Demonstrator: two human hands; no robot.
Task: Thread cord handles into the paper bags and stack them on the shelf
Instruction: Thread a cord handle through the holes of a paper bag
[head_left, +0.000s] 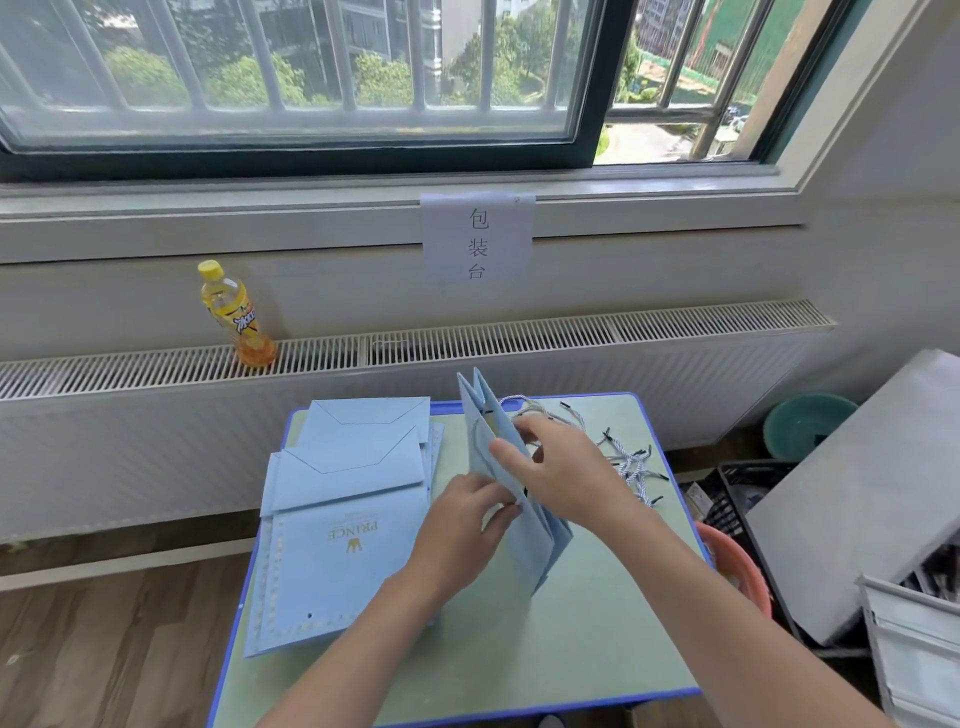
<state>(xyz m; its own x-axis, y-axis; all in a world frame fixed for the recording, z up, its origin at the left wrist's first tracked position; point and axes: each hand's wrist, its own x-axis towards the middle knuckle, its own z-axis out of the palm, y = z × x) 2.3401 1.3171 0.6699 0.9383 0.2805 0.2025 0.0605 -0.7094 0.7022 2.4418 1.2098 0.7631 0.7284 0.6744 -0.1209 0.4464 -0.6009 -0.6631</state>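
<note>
A light blue paper bag (524, 540) stands on edge, folded flat, in the middle of the small table (597, 623). My left hand (462, 525) pinches its near side by the top edge. My right hand (561, 467) grips the bag from the far side, fingers curled over its upper edge. A cord handle (519, 402) loops out behind the bag. More white-and-blue twisted cords (631, 462) with black tips lie in a loose pile at the table's right. A stack of flat blue bags (343, 514), printed "PRINCE", lies at the left.
A yellow drink bottle (234, 312) stands on the radiator grille under the window. A paper sign (478, 239) hangs from the sill. Right of the table are a pink basin (743, 566), a black crate (737, 493), a green basin (805, 421) and a grey panel (857, 493).
</note>
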